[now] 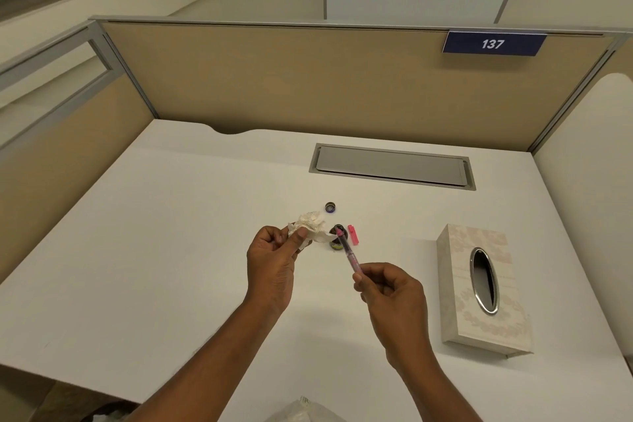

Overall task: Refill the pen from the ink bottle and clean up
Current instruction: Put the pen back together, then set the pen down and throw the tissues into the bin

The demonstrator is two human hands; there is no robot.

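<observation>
On the desk [171,250], the open bottle [337,239] stands past my hands, its cap [330,207] farther off. I should bring the tissue [310,226] to the nib and wipe gently, away from the bottle. My left hand [274,260] pinches the tissue; my right hand [390,291] grips the pen [347,255] by its near end, tip over the bottle.
</observation>
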